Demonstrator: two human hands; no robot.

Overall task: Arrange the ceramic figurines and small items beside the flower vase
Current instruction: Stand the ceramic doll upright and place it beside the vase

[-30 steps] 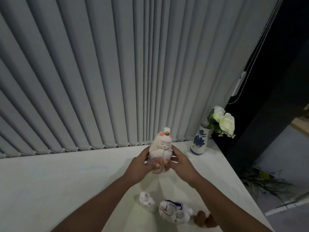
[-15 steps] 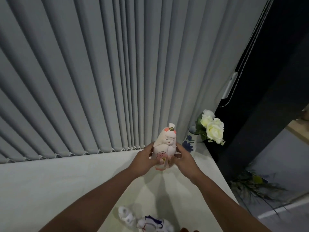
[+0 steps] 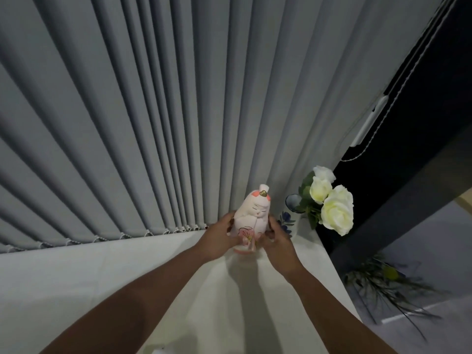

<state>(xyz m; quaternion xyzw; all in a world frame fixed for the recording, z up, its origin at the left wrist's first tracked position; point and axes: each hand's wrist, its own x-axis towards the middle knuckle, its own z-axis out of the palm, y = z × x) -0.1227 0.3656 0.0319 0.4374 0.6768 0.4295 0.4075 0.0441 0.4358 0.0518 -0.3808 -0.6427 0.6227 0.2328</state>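
I clasp the pink figurine point(image 3: 251, 221) upright between my left hand point(image 3: 219, 237) and right hand point(image 3: 279, 241), low over the worktop point(image 3: 102, 272); the flower vase point(image 3: 287, 221) stands just right, nearer my right hand

Dim, soft light falls from above, casting faint arm shadows on the desk point(image 3: 76, 277) at lower centre, leaving the right of the frame dark, while wide-angle distortion fans the blinds point(image 3: 127, 111) and the picture looks slightly soft.
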